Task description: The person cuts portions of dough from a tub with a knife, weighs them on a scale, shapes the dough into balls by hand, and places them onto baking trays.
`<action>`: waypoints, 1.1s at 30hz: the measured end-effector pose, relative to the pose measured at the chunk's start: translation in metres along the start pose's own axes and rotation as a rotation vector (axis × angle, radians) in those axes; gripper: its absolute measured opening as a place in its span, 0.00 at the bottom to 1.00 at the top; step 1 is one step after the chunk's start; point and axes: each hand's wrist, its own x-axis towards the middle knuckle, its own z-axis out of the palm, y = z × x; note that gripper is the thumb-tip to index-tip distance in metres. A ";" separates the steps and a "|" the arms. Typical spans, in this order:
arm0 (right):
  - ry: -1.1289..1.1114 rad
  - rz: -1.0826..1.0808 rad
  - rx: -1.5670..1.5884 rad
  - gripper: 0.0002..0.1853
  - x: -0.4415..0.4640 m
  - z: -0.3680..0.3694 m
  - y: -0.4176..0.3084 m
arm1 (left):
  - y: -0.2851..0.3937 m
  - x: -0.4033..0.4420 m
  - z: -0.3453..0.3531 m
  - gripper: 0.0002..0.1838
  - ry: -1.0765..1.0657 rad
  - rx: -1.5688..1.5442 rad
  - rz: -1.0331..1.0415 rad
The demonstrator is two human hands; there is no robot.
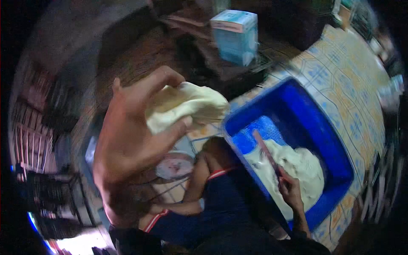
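Note:
My left hand [131, 123] is raised at the left of the head view. Its fingers and thumb are wrapped round a lump of pale, cream-coloured dough [191, 102]. Lower on the right, my right hand [291, 191] grips a narrow, flat brownish stick [265, 148], whose exact kind I cannot make out. The stick lies over a large mass of the same pale dough [301, 165] in a deep blue plastic tub [331, 131]. Whether its tip touches the dough is unclear. A textured patch of the tub's bottom shows beyond the stick.
A light-blue and white box [236, 38] stands on a dark surface at the back. Patterned tiles [335, 72] surround the tub. A round bowl [175, 165] sits below my left hand, near bare legs and dark blue shorts [221, 204]. Dark slatted furniture [51, 187] is at left.

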 end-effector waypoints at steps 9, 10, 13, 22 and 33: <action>0.049 -0.339 -0.073 0.19 0.046 0.061 0.051 | -0.162 -0.061 -0.029 0.23 0.132 0.141 -0.317; 0.033 -0.342 -0.086 0.19 0.048 0.065 0.049 | -0.171 -0.070 -0.026 0.28 0.075 0.098 -0.358; 0.061 -0.347 0.031 0.20 0.047 0.064 0.022 | -0.197 -0.097 -0.016 0.39 0.015 -0.048 -0.384; 0.030 -0.232 0.035 0.21 0.047 0.069 0.017 | -0.226 -0.150 0.039 0.28 0.579 0.536 -0.537; 0.020 -0.251 0.030 0.23 0.048 0.064 0.023 | -0.123 -0.178 0.049 0.10 0.900 0.372 -0.302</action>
